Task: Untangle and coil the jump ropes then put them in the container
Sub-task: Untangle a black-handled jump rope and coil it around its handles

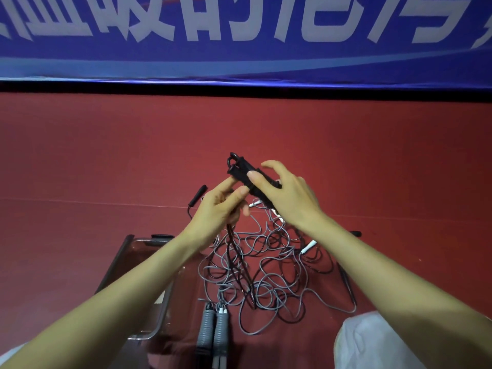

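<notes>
Red floor carries it all: a snarl of grey and black jump ropes (266,267) lies between the person's forearms. Lifted above it is a pair of black handles (239,169). The left hand (221,206) pinches their lower end, where the black cord drops away. The right hand (290,193) grips them from the other side, thumb pressed on top.

That cord runs straight down into the heap, so I'd guess a pull upward would cinch grey loops round it or drag the whole mass along.

The clear container (119,262) sits to the left, partly under the left forearm, which blocks the way in. Two grey handles (213,331) lie at the near edge, and a loose black handle (198,195) beyond the left hand.
</notes>
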{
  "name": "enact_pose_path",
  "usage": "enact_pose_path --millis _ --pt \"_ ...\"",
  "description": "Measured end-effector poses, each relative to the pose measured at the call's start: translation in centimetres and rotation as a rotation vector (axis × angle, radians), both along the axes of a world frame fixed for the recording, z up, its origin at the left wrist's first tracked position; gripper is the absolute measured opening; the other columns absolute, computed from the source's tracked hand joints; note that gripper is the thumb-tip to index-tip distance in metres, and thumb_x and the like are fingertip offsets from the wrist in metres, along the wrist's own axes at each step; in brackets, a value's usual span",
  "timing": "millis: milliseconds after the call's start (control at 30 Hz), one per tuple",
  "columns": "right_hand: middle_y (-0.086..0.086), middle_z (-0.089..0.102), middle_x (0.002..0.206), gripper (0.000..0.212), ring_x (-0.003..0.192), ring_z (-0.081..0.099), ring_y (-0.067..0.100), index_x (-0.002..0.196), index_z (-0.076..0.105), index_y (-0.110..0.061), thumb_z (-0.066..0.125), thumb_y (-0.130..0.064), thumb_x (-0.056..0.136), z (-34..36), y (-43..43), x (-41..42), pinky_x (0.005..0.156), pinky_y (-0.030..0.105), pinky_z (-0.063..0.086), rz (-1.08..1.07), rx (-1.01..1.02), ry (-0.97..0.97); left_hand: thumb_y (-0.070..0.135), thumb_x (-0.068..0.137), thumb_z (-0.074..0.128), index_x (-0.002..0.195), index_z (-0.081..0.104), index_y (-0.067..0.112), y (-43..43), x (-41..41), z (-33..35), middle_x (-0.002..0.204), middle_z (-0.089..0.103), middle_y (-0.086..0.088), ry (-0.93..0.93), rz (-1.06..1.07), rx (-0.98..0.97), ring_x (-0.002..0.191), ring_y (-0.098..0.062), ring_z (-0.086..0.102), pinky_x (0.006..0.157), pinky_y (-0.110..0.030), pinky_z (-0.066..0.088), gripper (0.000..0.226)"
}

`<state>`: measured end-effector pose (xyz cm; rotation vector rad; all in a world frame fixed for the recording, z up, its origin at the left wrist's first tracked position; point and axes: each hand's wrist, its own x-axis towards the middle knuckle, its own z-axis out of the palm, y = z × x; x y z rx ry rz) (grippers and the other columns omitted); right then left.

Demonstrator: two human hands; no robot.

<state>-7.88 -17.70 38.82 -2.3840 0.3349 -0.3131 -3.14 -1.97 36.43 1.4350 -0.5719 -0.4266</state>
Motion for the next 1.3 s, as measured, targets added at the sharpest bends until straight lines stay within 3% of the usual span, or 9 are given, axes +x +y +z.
enact_pose_path --millis 100,300,467,567,733,900,1033,1133,1300 --pt "-0.001 0.062 0.071 0.065 0.079 0.062 0.029 0.142 0.031 -0.048 0.035 -0.077 0.084 1.0 -0.9 -0.2 0.077 0.038 0.047 0.025 -0.087 -0.05 0.04 0.088 0.057 0.117 0.062 0.027 1.6 1.8 -0.2 0.059 0.051 0.003 0.055 -0.151 0.05 0.053 -0.011 0.034 0.056 -0.021 0.036 0.032" --pt "0.002 0.057 0.057 0.077 0.054 0.052 0.012 0.146 0.013 -0.053 0.023 -0.086 0.077 1.7 -0.6 -1.2 0.064 0.03 0.034 0.218 -0.253 -0.052 0.066 0.067 0.074 0.067 0.068 0.023 4.5 4.4 -0.8 0.068 0.051 0.002 -0.03 -0.297 0.317 0.074 -0.017 0.046 0.076 -0.028 0.035 0.044" --pt "-0.004 0.043 0.05 0.076 0.049 0.039 0.004 0.148 0.015 -0.049 0.022 -0.081 0.08 1.7 0.6 -1.9 0.064 0.03 0.033 0.402 -0.454 0.04 0.003 0.083 0.069 0.083 0.073 0.017 5.0 5.4 -0.1 0.073 0.069 0.011 -0.027 -0.325 0.439 0.07 0.001 0.06 0.074 -0.014 0.047 0.014" --pt "-0.002 0.059 0.066 0.077 0.066 0.057 0.021 0.149 0.009 -0.048 0.021 -0.08 0.079 1.0 0.9 -1.9 0.066 0.033 0.035 0.47 -0.613 0.092 0.008 0.077 0.073 0.07 0.073 0.017 5.1 5.6 0.5 0.066 0.066 0.005 0.003 -0.435 0.57 0.062 -0.005 0.057 0.068 -0.019 0.046 0.011" --pt "0.0 0.066 0.078 0.082 0.081 0.063 0.028 0.15 0.011 -0.038 0.026 -0.081 0.081 -0.2 1.4 -1.8 0.066 0.033 0.037 0.578 -0.776 0.096 0.018 0.08 0.069 0.084 0.072 0.011 4.5 5.2 0.9 0.076 0.068 0.003 0.081 -0.512 0.736 0.071 -0.007 0.06 0.078 -0.022 0.045 0.008" --pt "0.002 0.065 0.073 0.085 0.073 0.062 0.026 0.15 0.015 -0.029 0.031 -0.079 0.084 -0.7 2.0 -2.1 0.058 0.033 0.03 0.627 -0.886 0.067 0.014 0.083 0.072 0.079 0.074 0.019 3.1 4.1 1.3 0.071 0.069 0.014 -0.177 -0.393 0.972 0.066 0.007 0.059 0.078 -0.018 0.045 0.006" --pt "0.004 0.068 0.083 0.086 0.084 0.064 0.028 0.151 0.013 -0.027 0.031 -0.078 0.084 -0.9 1.8 -2.0 0.063 0.034 0.034 0.563 -0.93 0.063 0.01 0.085 0.069 0.082 0.074 0.014 2.5 3.0 1.2 0.063 0.064 0.013 -0.211 -0.212 0.898 0.054 0.01 0.054 0.058 -0.008 0.039 0.007" --pt "0.005 0.069 0.094 0.084 0.09 0.065 0.031 0.149 0.013 -0.027 0.031 -0.077 0.085 -1.0 1.2 -1.1 0.064 0.033 0.034 0.438 -0.884 0.125 0.022 0.088 0.068 0.082 0.073 0.01 2.0 2.2 1.1 0.063 0.061 0.001 -0.335 0.024 0.856 0.052 -0.002 0.051 0.047 -0.011 0.033 0.014" --pt "0.003 0.068 0.104 0.074 0.092 0.066 0.03 0.146 0.017 -0.028 0.034 -0.071 0.088 -1.8 1.2 0.0 0.063 0.033 0.034 0.342 -0.856 0.124 0.022 0.095 0.058 0.094 0.074 0.006 1.3 0.6 1.1 0.089 0.058 -0.013 -0.598 0.16 0.83 0.079 -0.025 0.054 0.067 -0.031 0.036 0.023"
